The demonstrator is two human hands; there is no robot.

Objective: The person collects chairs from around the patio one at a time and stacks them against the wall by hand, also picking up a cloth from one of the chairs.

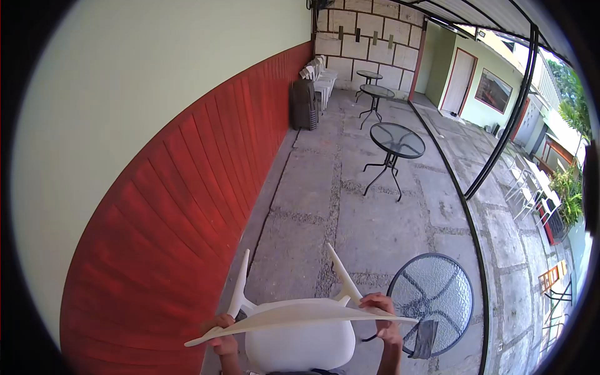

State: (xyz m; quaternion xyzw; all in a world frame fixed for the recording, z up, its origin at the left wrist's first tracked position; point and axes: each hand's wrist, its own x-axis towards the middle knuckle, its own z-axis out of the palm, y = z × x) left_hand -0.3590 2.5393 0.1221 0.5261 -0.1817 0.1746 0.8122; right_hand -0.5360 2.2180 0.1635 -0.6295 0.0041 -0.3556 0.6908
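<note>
A white plastic chair (300, 342) is held close in front of me, its backrest edge running across the view and two of its legs pointing forward. My left hand (222, 334) grips the chair at the left end of the backrest, fingers wrapped round it. On the other side my right hand (380, 312) is closed round the chair near the backrest's right part. Just right of that hand stands a round glass-topped table (437, 284) with a dark rim. A grey cloth-like piece (425, 339) lies at this table's near edge.
Further off stand several round glass tables, the nearest one (397, 139) on thin black legs. Stacked dark chairs (304, 105) and white chairs (325, 81) line the red-panelled wall (187, 181). A black post (506, 125) rises at right, with white chairs (531, 190) beyond.
</note>
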